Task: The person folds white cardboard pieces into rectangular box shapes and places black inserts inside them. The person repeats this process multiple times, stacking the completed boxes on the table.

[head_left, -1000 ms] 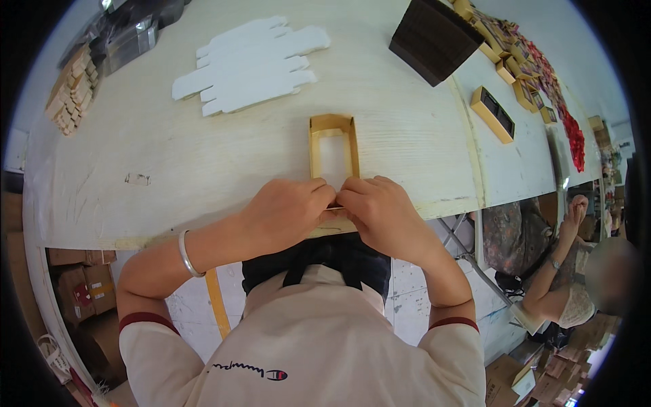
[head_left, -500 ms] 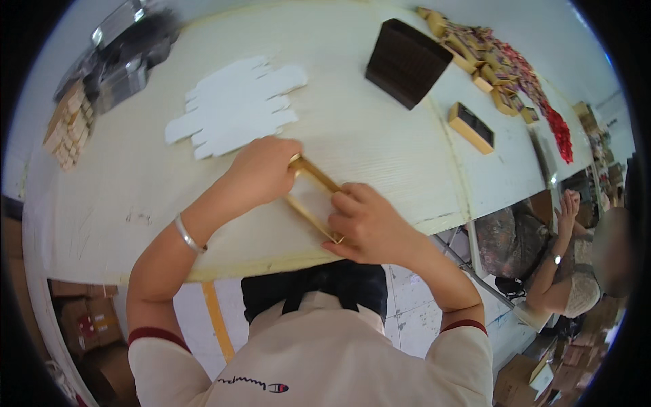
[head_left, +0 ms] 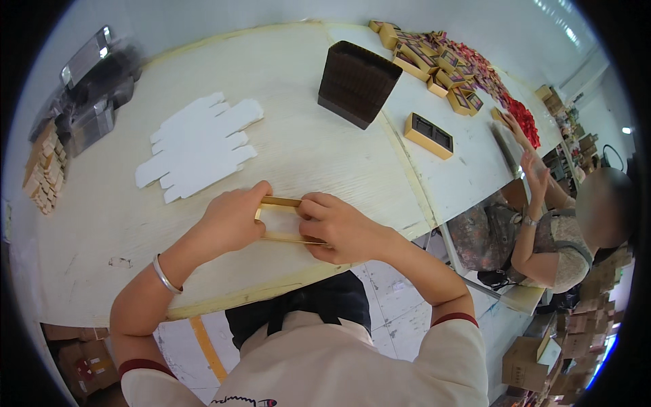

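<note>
Between my hands is a gold cardboard box frame (head_left: 283, 201), a long rectangle through which the table shows. My left hand (head_left: 234, 218) grips its left end, with the thumb and fingers around the short side. At the other end, my right hand (head_left: 339, 227) has its fingers curled over the long sides and partly inside, hiding that end. The frame lies roughly level, just above or on the pale table (head_left: 298, 159) near its front edge; contact is hard to tell. Beyond my left hand lies a stack of flat white cardboard blanks (head_left: 200, 146).
A dark brown stack of plastic trays (head_left: 359, 81) stands ahead, with a gold box with a black insert (head_left: 428, 136) to its right. Gold boxes (head_left: 447, 78) and red wrapped pieces (head_left: 521, 122) pile up far right. Pale blocks (head_left: 47, 169) sit left. A co-worker (head_left: 556, 230) sits right.
The gold frame has turned from a slant to nearly level, both hands still on it. My view has shifted, so table items appear further left. The co-worker's arm now reaches toward the red pile.
</note>
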Tool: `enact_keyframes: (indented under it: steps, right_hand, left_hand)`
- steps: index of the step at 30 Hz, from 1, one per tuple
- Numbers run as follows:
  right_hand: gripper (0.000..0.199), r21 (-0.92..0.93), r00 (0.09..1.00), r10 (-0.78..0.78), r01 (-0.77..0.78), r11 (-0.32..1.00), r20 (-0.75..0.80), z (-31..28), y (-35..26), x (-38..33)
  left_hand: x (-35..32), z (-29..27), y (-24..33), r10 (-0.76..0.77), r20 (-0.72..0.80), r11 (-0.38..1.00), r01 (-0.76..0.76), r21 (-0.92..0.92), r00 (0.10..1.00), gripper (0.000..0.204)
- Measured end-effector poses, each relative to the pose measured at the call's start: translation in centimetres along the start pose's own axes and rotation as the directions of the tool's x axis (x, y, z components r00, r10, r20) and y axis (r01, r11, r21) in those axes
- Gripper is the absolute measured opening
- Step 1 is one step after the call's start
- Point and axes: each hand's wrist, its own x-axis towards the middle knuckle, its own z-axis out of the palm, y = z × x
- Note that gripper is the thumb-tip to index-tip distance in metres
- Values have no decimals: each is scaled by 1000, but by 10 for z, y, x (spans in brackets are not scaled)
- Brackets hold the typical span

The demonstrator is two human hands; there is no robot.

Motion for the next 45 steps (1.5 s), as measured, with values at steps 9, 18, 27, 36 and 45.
enact_keyframes:
  steps: [9, 18, 27, 36, 45]
  right_hand:
    - [26, -260, 745, 17, -255, 931, -667, -108, 44, 23]
    - [15, -591, 809, 280, -574, 566, -517, -146, 99, 42]
    - [16, -359, 689, -4, -374, 855, -725, -165, 101, 31]
    - [17, 796, 695, 698, -516, 316, 173, -102, 16, -17]
    - [24, 720, 603, 751, -644, 259, 269, -45, -1, 16]
  left_hand:
    - [-21, -41, -6, -71, -19, 987, 67, -147, 997, 81]
    - [-32, -3, 1, 165, -144, 985, -171, -28, 976, 81]
    - [-17, 4, -14, 208, -208, 965, -235, -116, 956, 65]
    - [-14, 1, -23, 257, -172, 941, -287, -180, 951, 63]
    - [-16, 3, -7, 204, -91, 923, -222, -315, 975, 72]
